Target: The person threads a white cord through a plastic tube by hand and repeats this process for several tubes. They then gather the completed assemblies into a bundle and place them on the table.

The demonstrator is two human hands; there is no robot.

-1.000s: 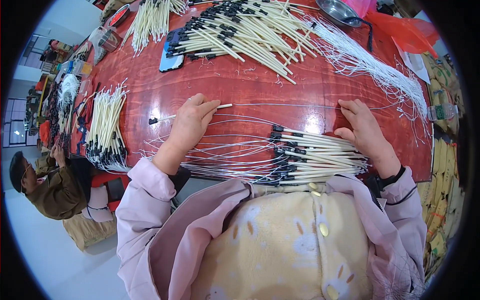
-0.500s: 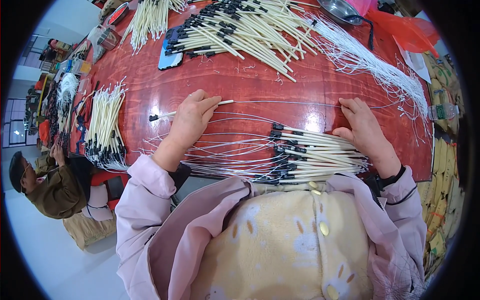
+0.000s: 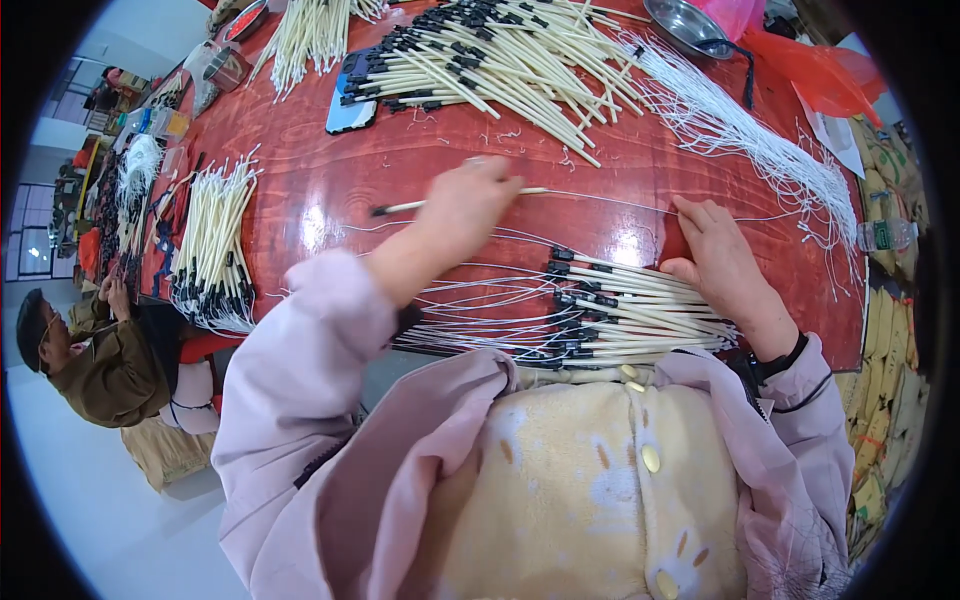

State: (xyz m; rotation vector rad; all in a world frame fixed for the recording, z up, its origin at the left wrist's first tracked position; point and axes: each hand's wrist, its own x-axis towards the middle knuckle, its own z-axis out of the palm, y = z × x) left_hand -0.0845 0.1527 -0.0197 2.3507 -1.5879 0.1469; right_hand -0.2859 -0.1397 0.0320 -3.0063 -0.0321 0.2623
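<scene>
My left hand (image 3: 465, 212), slightly blurred, is closed round a thin cream stick (image 3: 404, 207) with a black end on its left. A thin white cord (image 3: 610, 199) runs from the stick's right end to my right hand (image 3: 730, 262), which pinches it between thumb and fingers. Below the hands lies a row of similar sticks (image 3: 650, 318), black ends to the left, with white cords trailing left from them. My left forearm covers part of those cords.
A large heap of sticks (image 3: 500, 70) lies at the far middle, beside a phone (image 3: 350, 112). Loose white cords (image 3: 745, 135) spread to the right. A stick bundle (image 3: 212, 230) stands left. Beyond are a steel bowl (image 3: 690, 28) and red bag (image 3: 815, 75). A co-worker (image 3: 110, 370) sits left.
My left hand has moved right and slightly away from me with the stick, closer to my right hand. The right hand has barely moved, and the cord between them is shorter.
</scene>
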